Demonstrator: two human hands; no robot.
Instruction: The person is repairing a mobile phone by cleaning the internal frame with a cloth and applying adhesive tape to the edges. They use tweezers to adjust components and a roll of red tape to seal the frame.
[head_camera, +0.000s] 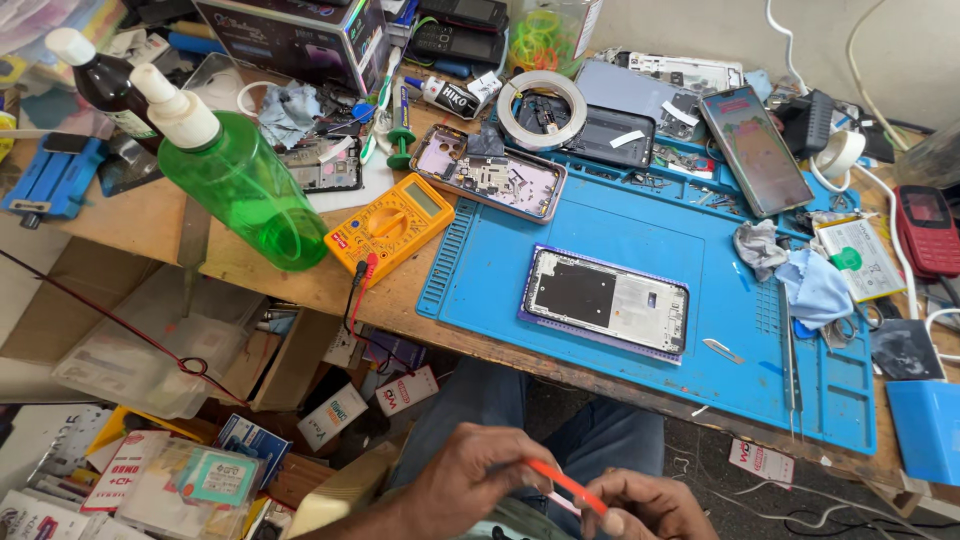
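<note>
Below the bench edge, over your lap, your 2 hands meet on a thin orange-red strip. Left hand pinches its upper end, fingers closed on it; right hand grips the lower end, fingertips together. Strip looks light, narrow and flexible, probably slippery and easily kinked, so hold it near the ends with fingertip pads, not mid-span. On the blue mat above lies an opened phone frame, fragile; a small blade rests just beside it.
</note>
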